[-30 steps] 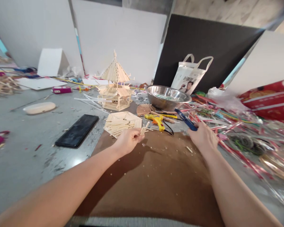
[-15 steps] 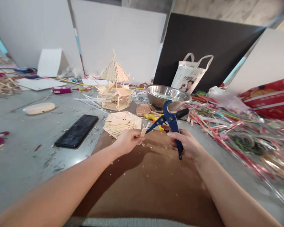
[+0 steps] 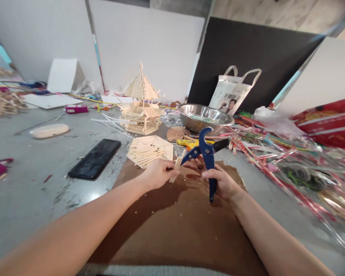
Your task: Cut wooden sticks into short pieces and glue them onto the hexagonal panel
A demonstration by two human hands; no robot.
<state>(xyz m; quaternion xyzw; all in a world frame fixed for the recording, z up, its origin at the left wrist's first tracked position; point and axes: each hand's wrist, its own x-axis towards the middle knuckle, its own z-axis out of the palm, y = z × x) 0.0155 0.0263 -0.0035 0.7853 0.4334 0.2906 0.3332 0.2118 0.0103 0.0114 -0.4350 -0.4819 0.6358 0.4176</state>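
Note:
A few short wooden sticks (image 3: 177, 165) are pinched between the thumb and fingers of my left hand (image 3: 158, 173). My right hand (image 3: 222, 181) grips blue-handled cutters (image 3: 207, 151) with a hooked head and a black part. One blue arm of the cutters reaches left, close to the sticks; whether it touches them I cannot tell. Just beyond my left hand lies a flat many-sided panel of wooden sticks (image 3: 149, 150). A yellow glue gun (image 3: 188, 143) rests behind the cutters, partly hidden by them.
A wooden stick pagoda (image 3: 141, 103) stands at the back, beside a steel bowl (image 3: 205, 117). To the left lie a black phone (image 3: 94, 159) and a white case (image 3: 49, 131). Tangled plastic strips (image 3: 276, 153) spread over the right. Brown board (image 3: 172, 230) lies under my hands.
My right hand has swung the cutters from the right side in toward the left hand and turned them upright. The sticks in my left hand have tilted and shifted slightly right.

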